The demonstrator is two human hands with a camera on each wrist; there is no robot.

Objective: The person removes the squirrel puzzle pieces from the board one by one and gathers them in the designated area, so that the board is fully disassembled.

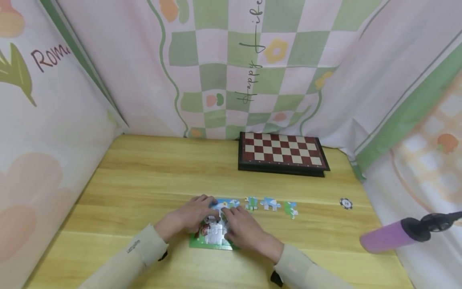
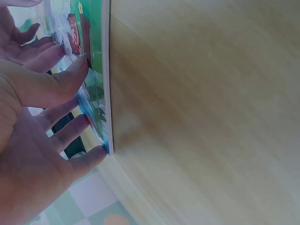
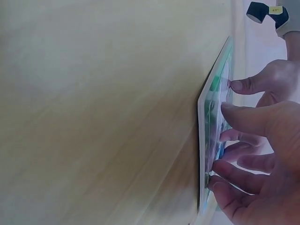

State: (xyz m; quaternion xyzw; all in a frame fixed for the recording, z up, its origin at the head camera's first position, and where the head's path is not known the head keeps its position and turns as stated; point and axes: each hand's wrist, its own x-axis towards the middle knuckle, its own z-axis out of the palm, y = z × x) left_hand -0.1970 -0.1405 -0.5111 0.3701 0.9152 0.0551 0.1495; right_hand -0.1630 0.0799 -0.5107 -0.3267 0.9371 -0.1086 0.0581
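Observation:
A jigsaw puzzle (image 1: 215,237) with a green lower border and a blue top lies flat on the table in front of me. My left hand (image 1: 195,213) rests over its left side, fingertips on the upper part. From the right, my right hand (image 1: 246,229) touches the middle and right side. In the left wrist view, the left fingers (image 2: 70,133) spread along the puzzle's face and edge. The right wrist view shows the right thumb and fingertips at the surface of the puzzle (image 3: 211,108). Both hands cover parts of the picture.
Three loose puzzle pieces (image 1: 270,204) lie in a row right of the puzzle. Behind them sits a folding chessboard (image 1: 283,150). Farther right are a round black-and-white chip (image 1: 345,203) and a purple cylinder with a black end (image 1: 390,237). Patterned curtains (image 1: 216,80) enclose the table (image 1: 144,176).

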